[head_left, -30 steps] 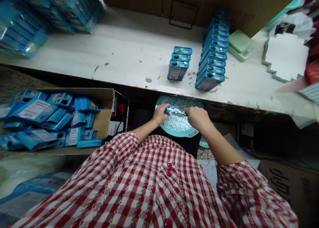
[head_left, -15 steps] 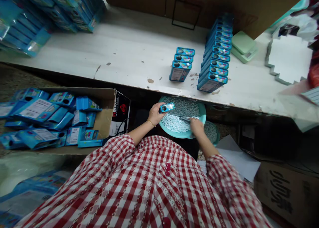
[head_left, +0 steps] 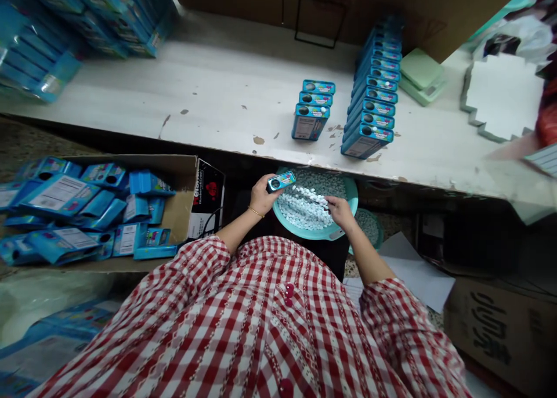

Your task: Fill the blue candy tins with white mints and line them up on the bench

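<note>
Small blue tin [head_left: 281, 181] over white mints [head_left: 302, 207] in teal basin [head_left: 350, 198]

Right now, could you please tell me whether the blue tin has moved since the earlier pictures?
Yes, the blue tin has shifted left, toward the open cardboard box.

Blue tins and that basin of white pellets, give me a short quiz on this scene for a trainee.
1. Which hand holds the blue tin?
2. True or false: the right hand is over the white pellets in the teal basin.
3. How many tins stand in the shorter row on the bench?

Key: 1. The left hand. 2. True. 3. Three.
</note>
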Tool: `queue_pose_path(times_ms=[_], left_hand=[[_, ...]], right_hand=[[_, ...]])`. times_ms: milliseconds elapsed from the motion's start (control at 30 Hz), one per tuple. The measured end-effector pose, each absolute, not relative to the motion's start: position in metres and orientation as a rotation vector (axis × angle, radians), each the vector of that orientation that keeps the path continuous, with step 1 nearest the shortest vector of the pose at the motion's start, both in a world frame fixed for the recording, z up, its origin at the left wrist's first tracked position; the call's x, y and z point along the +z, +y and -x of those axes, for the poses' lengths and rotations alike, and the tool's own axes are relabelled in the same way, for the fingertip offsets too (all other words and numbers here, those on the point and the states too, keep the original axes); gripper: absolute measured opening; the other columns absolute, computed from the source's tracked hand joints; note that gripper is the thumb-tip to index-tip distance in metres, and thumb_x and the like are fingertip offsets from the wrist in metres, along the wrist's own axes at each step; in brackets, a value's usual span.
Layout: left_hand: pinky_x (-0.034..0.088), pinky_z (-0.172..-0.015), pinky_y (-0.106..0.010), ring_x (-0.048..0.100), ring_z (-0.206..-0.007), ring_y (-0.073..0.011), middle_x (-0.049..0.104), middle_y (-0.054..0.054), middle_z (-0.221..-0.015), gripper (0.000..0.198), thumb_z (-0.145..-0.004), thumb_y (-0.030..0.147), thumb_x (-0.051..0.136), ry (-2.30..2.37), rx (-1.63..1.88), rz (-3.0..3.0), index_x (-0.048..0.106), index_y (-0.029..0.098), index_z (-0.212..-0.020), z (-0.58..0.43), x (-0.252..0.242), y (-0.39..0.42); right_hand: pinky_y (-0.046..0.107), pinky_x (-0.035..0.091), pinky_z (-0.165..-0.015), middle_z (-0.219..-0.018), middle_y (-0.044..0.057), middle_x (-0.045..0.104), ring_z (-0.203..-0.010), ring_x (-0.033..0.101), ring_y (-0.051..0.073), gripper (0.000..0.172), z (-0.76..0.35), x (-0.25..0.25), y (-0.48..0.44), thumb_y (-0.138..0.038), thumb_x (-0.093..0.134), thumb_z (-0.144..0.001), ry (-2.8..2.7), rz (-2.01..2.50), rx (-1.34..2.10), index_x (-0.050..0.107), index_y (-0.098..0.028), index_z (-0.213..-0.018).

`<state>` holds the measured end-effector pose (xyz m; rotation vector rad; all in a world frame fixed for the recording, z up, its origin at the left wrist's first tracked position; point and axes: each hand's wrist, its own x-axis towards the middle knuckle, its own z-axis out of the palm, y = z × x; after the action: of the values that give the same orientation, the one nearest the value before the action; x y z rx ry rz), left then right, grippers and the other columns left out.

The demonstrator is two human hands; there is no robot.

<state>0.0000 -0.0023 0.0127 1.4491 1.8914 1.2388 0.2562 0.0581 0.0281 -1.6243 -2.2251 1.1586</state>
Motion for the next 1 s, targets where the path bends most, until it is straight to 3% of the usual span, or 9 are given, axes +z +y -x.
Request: queue_pose_path(times_ms=[167, 300, 500, 767, 1000], left_hand=[[0.049, -0.09, -0.034, 0.062, -0.098, -0.0213, 0.067, -0.005, -0.105, 0.035, -0.069, 0.015, 0.07, 1.878, 1.095, -1.566, 0.061, 0.019, -0.102, -0.017, 0.012, 0.006], [0.048, -0.091, -0.035, 0.061, -0.101, -0.0233, 0.067, -0.007, -0.106, 0.034, -0.07, 0.014, 0.068, 1.855, 0.969, -1.641, 0.062, 0.018, -0.103, -0.032, 0.015, 0.007], [0.047, -0.092, -0.036, 0.06, -0.102, -0.0238, 0.066, -0.006, -0.108, 0.038, -0.069, 0.008, 0.063, 1.856, 0.886, -1.677, 0.062, 0.018, -0.105, -0.036, 0.017, 0.006], [0.047, -0.088, -0.035, 0.06, -0.096, -0.0224, 0.066, -0.007, -0.104, 0.032, -0.071, 0.015, 0.066, 1.851, 0.95, -1.717, 0.062, 0.018, -0.103, -0.024, 0.026, -0.001], [0.046, -0.087, -0.03, 0.059, -0.097, -0.0181, 0.062, -0.006, -0.104, 0.038, -0.075, 0.029, 0.07, 1.513, 1.362, -1.83, 0.055, 0.018, -0.108, -0.014, 0.097, 0.019]], right_hand=[[0.027, 0.048, -0.076, -0.088, 0.004, 0.073, -0.085, 0.065, 0.019, 0.041, -0.26, 0.087, 0.065, -0.016, 0.041, -0.081, -2.378, 1.608, 1.102, 0.072, -0.02, -0.108], [0.029, 0.045, -0.082, -0.106, 0.007, 0.071, -0.1, 0.063, 0.022, 0.044, -0.23, 0.137, 0.061, -0.011, 0.043, -0.081, -2.8, 1.743, 0.745, 0.07, -0.027, -0.112], [0.032, 0.047, -0.076, -0.106, 0.013, 0.067, -0.094, 0.065, 0.024, 0.041, -0.196, 0.177, 0.049, -0.012, 0.035, -0.088, -3.132, 1.731, 0.384, 0.066, -0.022, -0.114], [0.028, 0.046, -0.076, -0.119, 0.006, 0.065, -0.098, 0.064, 0.022, 0.045, -0.249, 0.165, 0.044, -0.016, 0.039, -0.088, -2.899, 1.953, 0.407, 0.062, -0.03, -0.124], [0.027, 0.045, -0.077, -0.109, 0.008, 0.071, -0.096, 0.065, 0.022, 0.043, -0.296, 0.107, 0.034, -0.019, 0.04, -0.087, -2.586, 2.063, 0.577, 0.065, -0.026, -0.121]])
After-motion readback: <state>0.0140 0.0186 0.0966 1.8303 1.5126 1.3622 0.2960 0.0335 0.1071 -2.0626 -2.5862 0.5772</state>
